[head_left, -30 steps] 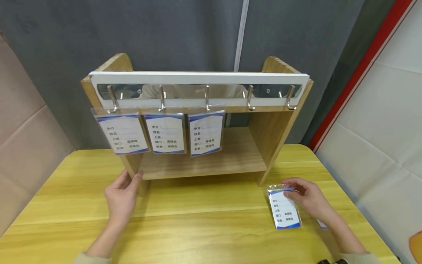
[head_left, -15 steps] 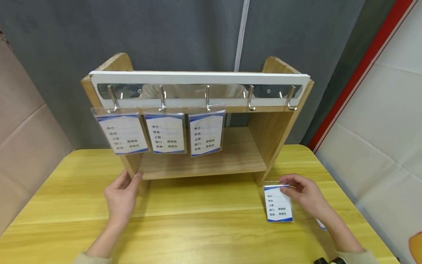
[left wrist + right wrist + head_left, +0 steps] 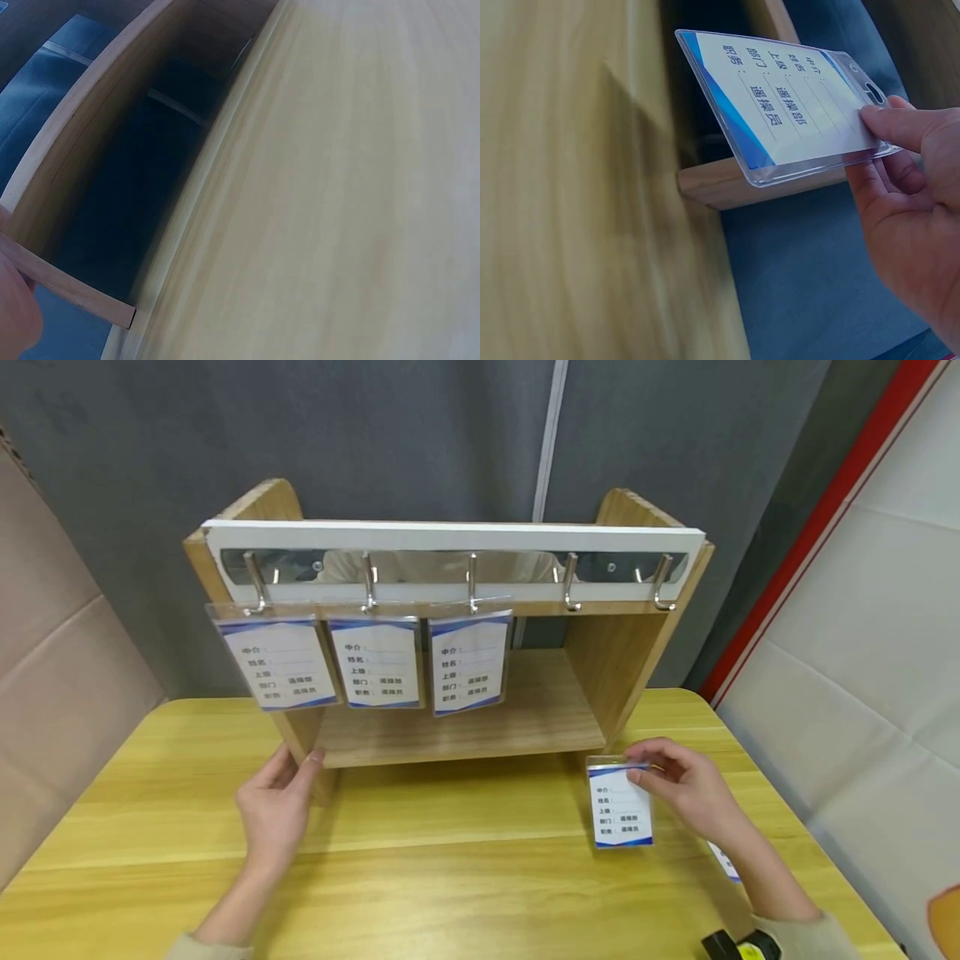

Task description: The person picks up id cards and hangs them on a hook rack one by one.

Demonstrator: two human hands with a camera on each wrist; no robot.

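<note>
Badge [image 3: 621, 807], one: pinched at its top in the right grip [image 3: 688, 789], lying leftward of it, long axis running down from the pinch, below and right of the bare fourth hook [image 3: 570, 582]. Left grip [image 3: 272, 810] clasps the wooden rack [image 3: 465, 735], lower left. Legible print: 中介, 姓名, 上级, 部门 遥操部, 职务 遥操员; brand, none visible.

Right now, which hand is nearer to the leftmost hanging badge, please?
Left. The left hand holds the lower left side of the wooden rack, below the hanging badge; the right hand is across, near the rack's lower right side, pinching another badge.
</note>
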